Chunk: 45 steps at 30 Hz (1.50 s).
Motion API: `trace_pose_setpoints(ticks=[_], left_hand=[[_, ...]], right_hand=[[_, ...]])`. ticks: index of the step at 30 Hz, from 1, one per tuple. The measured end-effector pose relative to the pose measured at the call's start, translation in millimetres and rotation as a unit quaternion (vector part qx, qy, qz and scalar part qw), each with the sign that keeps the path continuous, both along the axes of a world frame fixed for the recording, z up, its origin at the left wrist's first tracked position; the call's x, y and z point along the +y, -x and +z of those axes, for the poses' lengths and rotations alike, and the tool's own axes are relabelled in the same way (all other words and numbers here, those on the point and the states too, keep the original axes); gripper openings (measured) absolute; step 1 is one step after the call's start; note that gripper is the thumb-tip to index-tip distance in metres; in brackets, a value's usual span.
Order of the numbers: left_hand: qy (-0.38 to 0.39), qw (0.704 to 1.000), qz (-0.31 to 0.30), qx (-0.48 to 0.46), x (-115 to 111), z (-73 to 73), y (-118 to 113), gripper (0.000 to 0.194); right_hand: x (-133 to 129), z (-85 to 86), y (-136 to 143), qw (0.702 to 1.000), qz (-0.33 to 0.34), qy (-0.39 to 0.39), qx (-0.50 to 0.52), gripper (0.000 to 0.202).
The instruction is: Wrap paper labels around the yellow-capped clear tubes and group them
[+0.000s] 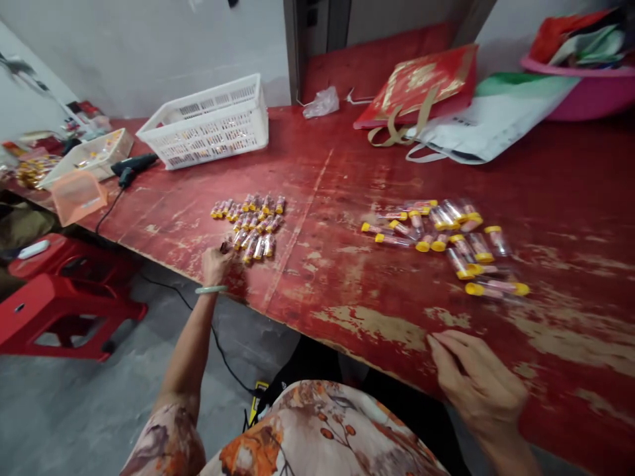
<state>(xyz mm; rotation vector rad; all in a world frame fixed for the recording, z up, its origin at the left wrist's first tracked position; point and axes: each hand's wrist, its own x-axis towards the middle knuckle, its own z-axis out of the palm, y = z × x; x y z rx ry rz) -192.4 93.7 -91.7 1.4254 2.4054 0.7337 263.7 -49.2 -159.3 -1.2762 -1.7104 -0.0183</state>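
— Left hand (pixel 216 263) out at the near table edge, fingers pinched narrow on one small tube (pixel 226 246), right beside the tidy cluster of small tubes (pixel 252 223). Green bangle (pixel 211 289) on that wrist.

— And the right hand (pixel 475 383)?

— Resting low on the worn red table (pixel 347 172), fingers loosely curled, nothing held as far as can be seen. Well short of the scattered yellow-capped tubes (pixel 449 241) lying every which way further in.

— Risks from here?

— Plenty. Pinched tube sitting close to the table lip; a loose grip there probably means a drop onto the concrete floor. Crowded rows too, so a careless nudge could knock the neat cluster out of line.

— The scattered lot?

— Round bodies on a flat board, likely to roll if brushed by a sleeve or wrist. A black cable (pixel 109 210) hanging off the left edge from the tool (pixel 133 165), easy to snag.

— Behind all that?

— White basket (pixel 208 122), red gift bag (pixel 421 86), pink basin (pixel 590 92), red stool (pixel 64 304) off to the left. All well apart from both hands.
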Motion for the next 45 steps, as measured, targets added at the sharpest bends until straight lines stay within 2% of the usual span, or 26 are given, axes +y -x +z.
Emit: trace_pose_setpoints(ticks=[3, 6, 9, 10, 11, 13, 15, 19, 20, 22, 24, 25, 26, 28, 29, 31, 32, 33, 34, 35, 37, 42, 43, 45], left_hand=[[0.005, 0.998, -0.055, -0.015, 13, 1.9, 6, 0.033], [0.005, 0.992, -0.118, -0.033, 22, -3.0, 10, 0.034], [0.009, 0.992, -0.119, -0.051, 25, -10.3, 15, 0.037], [0.009, 0.993, -0.105, -0.058, 24, -12.1, 15, 0.036], [0.009, 0.994, -0.086, -0.068, 23, -13.5, 15, 0.035], [-0.006, 0.993, -0.038, -0.109, 19, -14.9, 11, 0.032], [-0.029, 0.987, 0.006, -0.161, 15, -14.5, 6, 0.029], [-0.088, 0.968, 0.065, -0.225, 10, -7.7, -6, 0.03], [-0.11, 0.961, 0.084, -0.238, 8, -4.3, -10, 0.03], [-0.162, 0.94, 0.126, -0.272, 1, 4.0, -19, 0.029], [-0.205, 0.913, 0.151, -0.32, -14, 12.4, -34, 0.025], [-0.214, 0.9, 0.152, -0.348, -25, 15.8, -44, 0.023], [-0.214, 0.888, 0.144, -0.38, -37, 18.2, -55, 0.019], [-0.194, 0.868, 0.123, -0.44, -67, 19.8, -83, 0.013], [-0.174, 0.854, 0.1, -0.479, -82, 19.1, -99, 0.014], [-0.069, 0.779, 0.005, -0.623, -110, 16.8, -130, 0.024], [-0.046, 0.756, -0.033, -0.652, -122, 16.0, -144, 0.03], [-0.038, 0.744, -0.051, -0.665, -133, 15.8, -157, 0.033], [-0.031, 0.741, -0.059, -0.668, -142, 16.4, -167, 0.034], [-0.028, 0.742, -0.062, -0.667, -149, 17.7, -175, 0.035], [-0.022, 0.747, -0.057, -0.662, -158, 21.4, -186, 0.036], [-0.016, 0.735, -0.033, -0.677, -157, 23.5, -196, 0.037], [-0.014, 0.73, -0.03, -0.683, -154, 22.2, -198, 0.037], [-0.008, 0.72, -0.032, -0.693, -147, 18.8, -202, 0.037]], right_hand=[[13, 11.1, -4, 0.998, -0.023, -0.041, -0.051, 0.012], [37, 25.7, -26, 0.99, -0.108, -0.047, -0.077, 0.008], [63, 32.0, -62, 0.966, -0.232, 0.015, -0.111, 0.016], [70, 31.8, -73, 0.958, -0.246, 0.056, -0.139, 0.019], [77, 30.6, -82, 0.951, -0.241, 0.097, -0.169, 0.023], [88, 26.3, -92, 0.944, -0.188, 0.159, -0.221, 0.029], [94, 21.2, -93, 0.938, -0.138, 0.189, -0.257, 0.032], [95, 15.6, -88, 0.912, -0.143, 0.235, -0.304, 0.027], [92, 15.8, -86, 0.915, -0.148, 0.236, -0.292, 0.025], [83, 18.0, -82, 0.939, -0.153, 0.216, -0.218, 0.02], [68, 21.3, -73, 0.972, -0.154, 0.174, -0.03, 0.018], [59, 22.8, -65, 0.974, -0.146, 0.155, 0.076, 0.022], [50, 24.1, -56, 0.962, -0.123, 0.147, 0.194, 0.027], [33, 26.0, -34, 0.92, -0.024, 0.186, 0.343, 0.033], [25, 26.7, -22, 0.878, 0.05, 0.229, 0.416, 0.031], [14, 29.2, 2, 0.772, 0.182, 0.318, 0.519, 0.024], [11, 31.4, 14, 0.72, 0.228, 0.356, 0.55, 0.021], [8, 34.4, 26, 0.69, 0.253, 0.382, 0.56, 0.02], [5, 38.3, 38, 0.676, 0.264, 0.4, 0.559, 0.018], [3, 43.0, 49, 0.675, 0.268, 0.412, 0.551, 0.018], [-1, 54.1, 70, 0.701, 0.261, 0.418, 0.515, 0.02], [0, 78.9, 100, 0.844, 0.21, 0.365, 0.333, 0.019], [2, 81.0, 102, 0.862, 0.202, 0.35, 0.306, 0.018], [8, 80.8, 103, 0.877, 0.198, 0.328, 0.289, 0.013]])
